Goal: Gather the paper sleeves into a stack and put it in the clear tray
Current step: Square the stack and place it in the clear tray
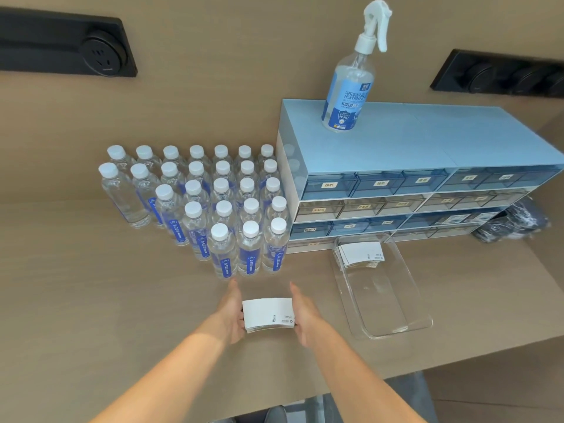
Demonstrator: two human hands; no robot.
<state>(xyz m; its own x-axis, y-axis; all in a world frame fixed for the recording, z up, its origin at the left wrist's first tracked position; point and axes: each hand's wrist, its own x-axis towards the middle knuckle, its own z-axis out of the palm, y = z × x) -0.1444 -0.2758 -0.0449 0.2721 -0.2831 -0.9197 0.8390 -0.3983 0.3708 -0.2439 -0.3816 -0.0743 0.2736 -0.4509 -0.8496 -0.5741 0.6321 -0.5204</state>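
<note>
Both hands press flat against the ends of a stack of paper sleeves (pixel 268 314): the left hand (pixel 233 314) against its left edge, the right hand (pixel 306 315) against its right edge, fingers straight and extended, squaring the pile between the palms as it lies on the counter (pixel 91 285). Neither hand is curled around the stack, so this reads as squeezing and aligning, not a lift.

Off to the right of the grip and a little beyond it sits the clear tray (pixel 424 323). An earlier stack of sleeves (pixel 360 253) already lies at the tray's far end, and the near part is bare. Beyond the hands stand the water bottles (pixel 224 254).

Judging from this, gathering looks about finished; what remains is to pick the pile up and set it in the tray's open near part.
</note>
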